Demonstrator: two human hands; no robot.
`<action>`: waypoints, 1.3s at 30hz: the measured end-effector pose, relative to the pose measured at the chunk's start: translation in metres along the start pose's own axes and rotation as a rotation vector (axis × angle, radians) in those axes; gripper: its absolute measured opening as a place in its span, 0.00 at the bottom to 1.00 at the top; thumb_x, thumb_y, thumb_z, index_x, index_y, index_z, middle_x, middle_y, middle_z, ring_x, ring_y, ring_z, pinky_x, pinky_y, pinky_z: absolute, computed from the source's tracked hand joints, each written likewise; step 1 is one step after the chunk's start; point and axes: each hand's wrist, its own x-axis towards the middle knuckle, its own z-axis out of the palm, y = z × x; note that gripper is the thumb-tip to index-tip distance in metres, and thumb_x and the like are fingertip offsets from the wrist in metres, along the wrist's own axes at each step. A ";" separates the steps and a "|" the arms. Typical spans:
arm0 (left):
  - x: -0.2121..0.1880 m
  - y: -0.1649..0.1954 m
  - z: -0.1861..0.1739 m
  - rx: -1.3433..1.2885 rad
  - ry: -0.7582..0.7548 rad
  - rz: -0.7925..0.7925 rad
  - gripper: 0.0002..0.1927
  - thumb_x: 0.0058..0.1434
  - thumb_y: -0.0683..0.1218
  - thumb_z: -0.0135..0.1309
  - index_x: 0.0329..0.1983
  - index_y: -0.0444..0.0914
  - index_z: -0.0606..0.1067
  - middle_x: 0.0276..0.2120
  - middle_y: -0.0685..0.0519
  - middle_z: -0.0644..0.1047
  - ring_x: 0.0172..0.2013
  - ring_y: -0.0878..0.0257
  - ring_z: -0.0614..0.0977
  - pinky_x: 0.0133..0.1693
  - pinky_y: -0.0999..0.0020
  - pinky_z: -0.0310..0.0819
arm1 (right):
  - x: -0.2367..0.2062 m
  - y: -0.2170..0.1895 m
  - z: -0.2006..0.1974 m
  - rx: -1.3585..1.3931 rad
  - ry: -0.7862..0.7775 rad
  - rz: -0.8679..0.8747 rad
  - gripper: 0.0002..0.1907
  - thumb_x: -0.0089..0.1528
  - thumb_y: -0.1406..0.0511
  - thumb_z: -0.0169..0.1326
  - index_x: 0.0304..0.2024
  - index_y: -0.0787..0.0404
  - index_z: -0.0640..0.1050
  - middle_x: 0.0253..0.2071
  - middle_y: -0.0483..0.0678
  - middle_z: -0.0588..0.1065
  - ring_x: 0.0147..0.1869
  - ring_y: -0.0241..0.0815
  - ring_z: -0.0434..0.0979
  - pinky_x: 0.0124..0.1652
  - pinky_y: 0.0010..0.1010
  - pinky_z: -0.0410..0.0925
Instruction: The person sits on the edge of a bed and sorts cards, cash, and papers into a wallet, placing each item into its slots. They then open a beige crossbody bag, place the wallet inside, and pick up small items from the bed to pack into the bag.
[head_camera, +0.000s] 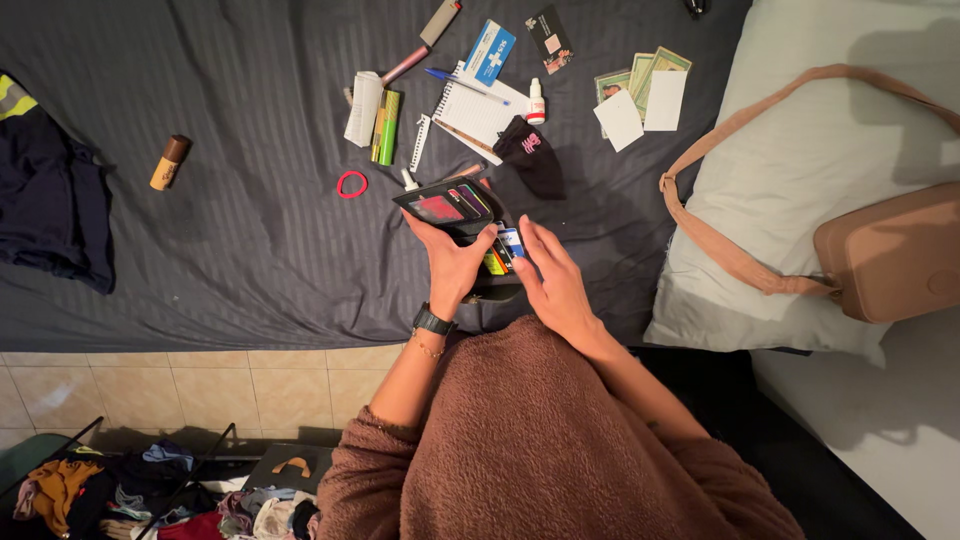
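Note:
My left hand (452, 262) holds an open black wallet (448, 204) with coloured cards in its slots, above the dark grey bed sheet (250, 230). The fingers of my right hand (552, 280) pinch a small blue and white card (511, 240) at the wallet's right side, beside yellow and green cards. A black watch sits on my left wrist. My sleeves are brown and fuzzy.
Spread on the sheet: a spiral notepad (478, 112) with pens, a red hair tie (351, 184), a small dropper bottle (536, 102), banknotes and white cards (640, 95), a black pouch (532, 155). A tan shoulder bag (885, 255) lies on the white pillow at right. Clothes lie on the floor.

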 end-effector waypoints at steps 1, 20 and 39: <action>0.000 0.000 0.001 0.016 0.008 0.011 0.67 0.52 0.45 0.70 0.75 0.23 0.31 0.70 0.34 0.54 0.69 0.49 0.60 0.70 0.61 0.52 | -0.002 -0.001 0.001 0.015 -0.026 -0.026 0.31 0.68 0.63 0.56 0.72 0.64 0.65 0.70 0.58 0.66 0.71 0.55 0.70 0.65 0.36 0.65; -0.007 -0.013 0.007 -0.122 0.047 -0.069 0.72 0.48 0.56 0.73 0.75 0.24 0.32 0.69 0.33 0.55 0.69 0.48 0.61 0.69 0.60 0.55 | 0.011 0.023 -0.002 0.259 -0.403 0.257 0.39 0.59 0.60 0.63 0.68 0.67 0.66 0.60 0.57 0.77 0.59 0.54 0.78 0.55 0.35 0.71; -0.006 -0.017 -0.014 0.139 -0.254 -0.007 0.72 0.53 0.52 0.70 0.77 0.31 0.24 0.71 0.32 0.51 0.73 0.41 0.54 0.71 0.55 0.48 | 0.011 0.037 0.001 0.195 -0.059 0.388 0.22 0.62 0.66 0.62 0.60 0.58 0.78 0.25 0.35 0.70 0.29 0.22 0.62 0.29 0.19 0.62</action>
